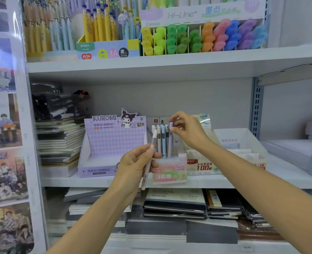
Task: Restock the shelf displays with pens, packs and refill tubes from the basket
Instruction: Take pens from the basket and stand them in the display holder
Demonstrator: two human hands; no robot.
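My left hand (136,164) grips a pale pink refill tube (148,162) that stands nearly upright in front of the middle shelf. My right hand (185,130) pinches the top of a purple refill tube (170,142) that stands in the Fruit Soda display box (170,173). Several other tubes (160,138), white and blue, stand in that same box. To its left sits the purple Kuromi display box (113,143), which looks empty. The basket is out of view.
A white display carton (241,142) with 100-lead packs stands right of the Fruit Soda box. Notebook stacks (59,140) fill the shelf's left end and the shelf below. Highlighters (203,37) and pens (100,26) line the upper shelf. A poster panel (4,125) stands at left.
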